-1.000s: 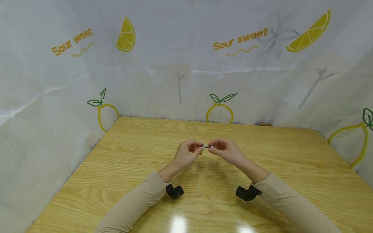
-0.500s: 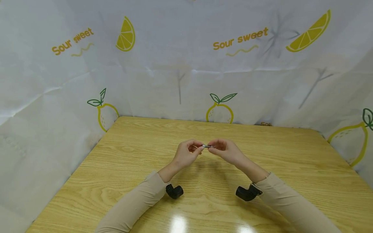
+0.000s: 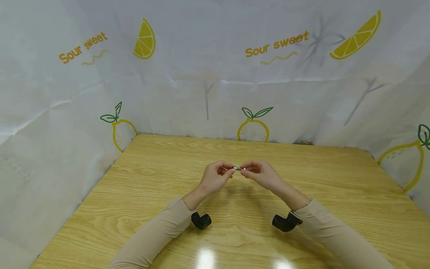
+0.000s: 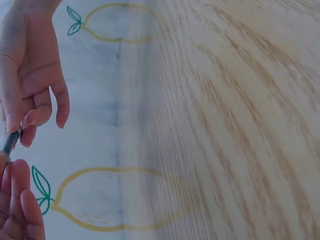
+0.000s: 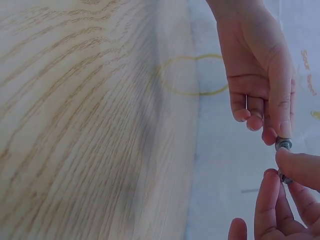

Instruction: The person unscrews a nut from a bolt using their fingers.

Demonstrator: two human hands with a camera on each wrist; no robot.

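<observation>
Above the table, between both hands, a small metal bolt (image 3: 239,169) is held roughly level. The left hand (image 3: 216,175) pinches its left end between thumb and fingers; the right hand (image 3: 263,175) pinches the right end. In the left wrist view, the threaded shank of the bolt (image 4: 9,143) shows between the right hand (image 4: 37,75) above and the left hand (image 4: 17,205) below. A wider metal piece, perhaps a nut (image 4: 19,131), sits by the right fingertips. The right wrist view shows a round metal end (image 5: 283,144) at the left thumb; right-hand fingers partly cover the rest.
A wooden table (image 3: 161,201) lies under the hands. Behind it hangs a white cloth (image 3: 188,93) printed with lemons. Black curved mounts (image 3: 201,221) stick out from both beige sleeves (image 3: 158,231) near the wrists.
The arms stay nearly still. Only the right fingertips shift slightly at the bolt's right end, where a bright metal spot is hidden half a second ago and shows now.
</observation>
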